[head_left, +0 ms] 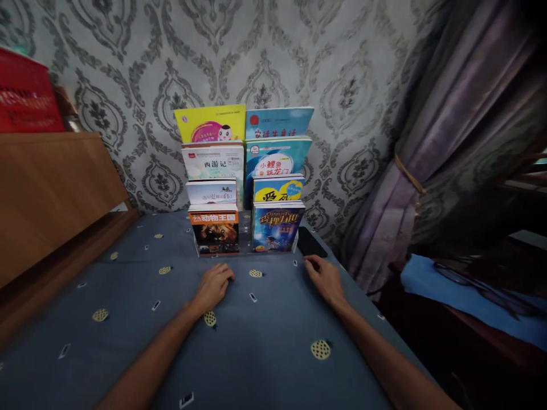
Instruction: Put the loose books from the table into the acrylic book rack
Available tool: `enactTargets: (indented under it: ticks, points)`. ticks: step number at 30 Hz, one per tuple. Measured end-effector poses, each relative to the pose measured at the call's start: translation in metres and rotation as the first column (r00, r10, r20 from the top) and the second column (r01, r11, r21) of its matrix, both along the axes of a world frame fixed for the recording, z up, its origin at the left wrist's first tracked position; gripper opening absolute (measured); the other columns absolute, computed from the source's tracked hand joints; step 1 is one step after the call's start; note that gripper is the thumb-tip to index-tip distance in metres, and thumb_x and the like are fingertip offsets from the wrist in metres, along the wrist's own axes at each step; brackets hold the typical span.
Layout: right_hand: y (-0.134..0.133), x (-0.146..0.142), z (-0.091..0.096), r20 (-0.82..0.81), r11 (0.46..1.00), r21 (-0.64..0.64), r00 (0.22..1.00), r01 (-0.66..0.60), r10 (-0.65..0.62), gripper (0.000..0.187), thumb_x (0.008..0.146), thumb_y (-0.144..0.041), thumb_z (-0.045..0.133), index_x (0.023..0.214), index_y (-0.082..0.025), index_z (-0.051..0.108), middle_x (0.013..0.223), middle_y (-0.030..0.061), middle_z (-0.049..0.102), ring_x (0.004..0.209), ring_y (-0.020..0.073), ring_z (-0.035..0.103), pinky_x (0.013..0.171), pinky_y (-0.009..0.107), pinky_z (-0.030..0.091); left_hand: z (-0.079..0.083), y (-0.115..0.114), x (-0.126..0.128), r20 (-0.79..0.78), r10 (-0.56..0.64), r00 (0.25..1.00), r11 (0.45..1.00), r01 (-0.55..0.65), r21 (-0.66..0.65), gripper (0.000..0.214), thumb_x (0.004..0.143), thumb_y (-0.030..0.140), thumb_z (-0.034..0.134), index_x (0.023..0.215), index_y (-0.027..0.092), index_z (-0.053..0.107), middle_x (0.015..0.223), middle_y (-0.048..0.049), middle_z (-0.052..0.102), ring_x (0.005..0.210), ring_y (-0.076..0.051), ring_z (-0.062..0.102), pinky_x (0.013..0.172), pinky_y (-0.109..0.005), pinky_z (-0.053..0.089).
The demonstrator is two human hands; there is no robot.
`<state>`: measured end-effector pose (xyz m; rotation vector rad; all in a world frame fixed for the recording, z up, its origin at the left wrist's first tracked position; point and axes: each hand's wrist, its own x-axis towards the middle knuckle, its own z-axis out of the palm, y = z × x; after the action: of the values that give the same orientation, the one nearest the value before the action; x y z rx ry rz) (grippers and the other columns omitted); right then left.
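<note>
My left hand [213,286] rests on the blue-grey patterned cloth [265,336] with its fingers curled under, nothing visible in it. My right hand [325,278] lies flat on the cloth with fingers stretched out, holding nothing. Just beyond both hands stands a tiered rack of picture books in two columns. The front left book [215,230] shows a lion under an orange title band. The front right book [277,226] has a dark blue starry cover. A black phone [310,242] lies to the right of the rack, close to my right fingertips.
Behind the rack is a grey damask-patterned wall [342,68]. A wooden headboard [47,193] with a red box [25,94] on top stands at the left. A purple tied curtain [431,154] hangs at the right, above a dark surface with a blue cloth [461,296].
</note>
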<state>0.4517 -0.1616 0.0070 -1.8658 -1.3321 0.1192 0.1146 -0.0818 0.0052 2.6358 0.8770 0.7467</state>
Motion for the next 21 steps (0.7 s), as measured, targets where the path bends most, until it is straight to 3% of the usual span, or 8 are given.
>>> enactTargets:
  ticks: [5, 9, 12, 15, 18, 21]
  points:
    - [-0.003, -0.005, 0.002, -0.029, 0.998, 0.037, 0.998, -0.055, 0.056, 0.036, 0.078, -0.043, 0.047, 0.085, -0.022, 0.075, 0.082, 0.0096, 0.077, 0.073, 0.0284, 0.071, 0.068, 0.039, 0.054, 0.000, -0.002, -0.001, 0.056, 0.017, 0.998, 1.000, -0.017, 0.002, 0.031, 0.084, 0.004, 0.039, 0.090, 0.021, 0.065, 0.092, -0.0059, 0.066, 0.090, -0.021, 0.062, 0.090, -0.037, 0.051]
    - [-0.005, -0.027, 0.015, -0.064, 0.980, 0.110, 0.983, -0.166, 0.174, 0.037, 0.081, -0.048, 0.048, 0.087, -0.022, 0.074, 0.085, 0.0093, 0.078, 0.077, 0.0284, 0.072, 0.069, 0.039, 0.056, 0.020, 0.005, -0.008, 0.243, 0.045, 0.969, 0.995, -0.065, 0.073, 0.034, 0.088, 0.006, 0.038, 0.100, 0.020, 0.066, 0.096, -0.0069, 0.067, 0.093, -0.020, 0.064, 0.084, -0.033, 0.052]
    - [-0.001, -0.053, 0.038, -0.075, 0.946, 0.176, 0.955, -0.270, 0.287, 0.035, 0.086, -0.046, 0.049, 0.095, -0.022, 0.074, 0.092, 0.0085, 0.078, 0.085, 0.0270, 0.073, 0.069, 0.035, 0.057, 0.056, 0.021, -0.018, 0.424, 0.086, 0.902, 0.973, -0.169, 0.160, 0.031, 0.091, 0.010, 0.038, 0.101, 0.021, 0.066, 0.096, -0.0060, 0.067, 0.093, -0.019, 0.064, 0.085, -0.031, 0.051]
    - [0.015, -0.077, 0.074, -0.025, 0.891, 0.290, 0.928, -0.349, 0.371, 0.032, 0.089, -0.042, 0.050, 0.099, -0.021, 0.073, 0.100, 0.0088, 0.078, 0.092, 0.0258, 0.072, 0.077, 0.036, 0.057, 0.104, 0.050, -0.029, 0.586, 0.145, 0.797, 0.922, -0.324, 0.211, 0.025, 0.091, 0.016, 0.042, 0.103, 0.020, 0.064, 0.098, -0.0055, 0.067, 0.096, -0.020, 0.063, 0.088, -0.032, 0.050]
    - [0.045, -0.094, 0.114, 0.049, 0.823, 0.405, 0.908, -0.399, 0.416, 0.031, 0.091, -0.038, 0.051, 0.108, -0.020, 0.071, 0.106, 0.0089, 0.076, 0.098, 0.0250, 0.071, 0.088, 0.039, 0.056, 0.154, 0.089, -0.036, 0.708, 0.222, 0.671, 0.893, -0.431, 0.129, 0.028, 0.087, 0.019, 0.046, 0.111, 0.020, 0.061, 0.108, -0.0073, 0.065, 0.102, -0.021, 0.062, 0.089, -0.033, 0.050]
    - [0.081, -0.105, 0.147, 0.094, 0.760, 0.474, 0.884, -0.445, 0.459, 0.038, 0.089, -0.033, 0.052, 0.123, -0.020, 0.065, 0.119, 0.0108, 0.072, 0.105, 0.0255, 0.068, 0.091, 0.042, 0.055, 0.193, 0.128, -0.037, 0.774, 0.253, 0.580, 0.903, -0.429, 0.026, 0.033, 0.086, 0.022, 0.047, 0.116, 0.018, 0.060, 0.113, -0.0100, 0.065, 0.107, -0.024, 0.061, 0.100, -0.038, 0.048]
